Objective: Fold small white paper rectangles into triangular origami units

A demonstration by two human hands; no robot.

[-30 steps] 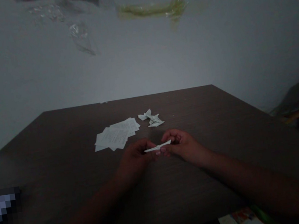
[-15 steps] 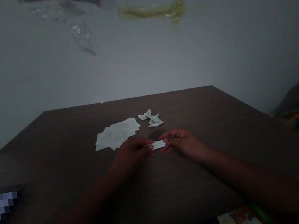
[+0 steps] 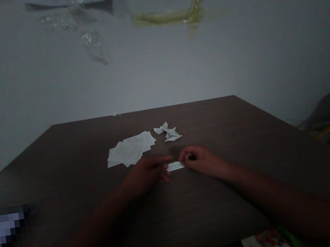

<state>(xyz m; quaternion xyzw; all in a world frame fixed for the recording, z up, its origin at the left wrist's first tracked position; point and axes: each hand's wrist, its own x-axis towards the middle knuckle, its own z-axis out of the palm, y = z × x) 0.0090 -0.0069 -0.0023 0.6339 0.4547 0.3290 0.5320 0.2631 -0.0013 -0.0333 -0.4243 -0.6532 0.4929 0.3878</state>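
Observation:
A small folded strip of printed paper point(image 3: 175, 165) is between my two hands, low over the table or on it; I cannot tell which. My left hand point(image 3: 150, 169) has its thumb and lower fingers at the strip's left end, while the index finger stretches out above it. At the right end, my right hand point(image 3: 199, 158) pinches the paper with curled fingers. Just beyond the hands lie folded paper pieces point(image 3: 171, 134) with pointed ends. Loose printed sheets point(image 3: 128, 151) overlap in a pile beyond my left hand.
The dark wooden table point(image 3: 177, 211) reaches to a pale wall point(image 3: 163, 70) with tape stuck on it. A blurred-out bright object point(image 3: 2, 232) lies at the left edge. Colourful items point(image 3: 272, 241) show below the table's front edge, and clutter stands beyond its right side.
My left index finger has straightened and lifted off the strip. The right hand's fingers have curled more, and the strip sits slightly lower in view. The camera has shifted slightly.

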